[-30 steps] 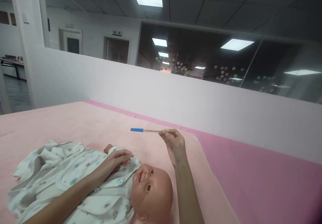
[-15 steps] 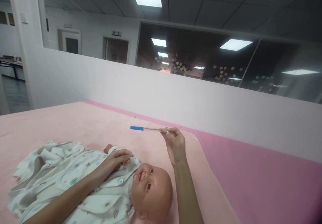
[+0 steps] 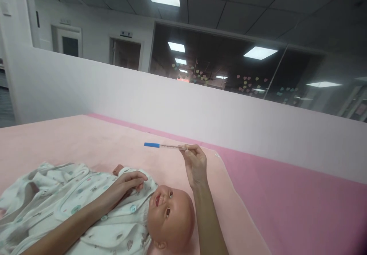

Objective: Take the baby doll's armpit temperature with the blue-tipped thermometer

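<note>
A baby doll [image 3: 172,218] lies on its back, head toward the right, dressed in a white patterned outfit [image 3: 94,205] with light blue buttons. My left hand [image 3: 127,186] rests on the doll's upper chest near its shoulder, fingers loosely bent and holding nothing. Above and beyond the doll's head, my right hand [image 3: 195,163] pinches the clear end of a glass thermometer [image 3: 169,146] between thumb and fingers. The thermometer is held nearly level, with its blue end pointing left. One small doll hand [image 3: 117,169] shows past the sleeve.
A light pink sheet [image 3: 71,144] lies beneath the doll, over a darker pink mat [image 3: 286,201]. A low white wall [image 3: 200,109] runs behind it, topped by a window [image 3: 218,64] with heart stickers. Doorways [image 3: 126,54] stand at the back left.
The whole view has shifted slightly, so everything sits a little farther left. Both hands keep their places, and the thermometer stays in my right hand.
</note>
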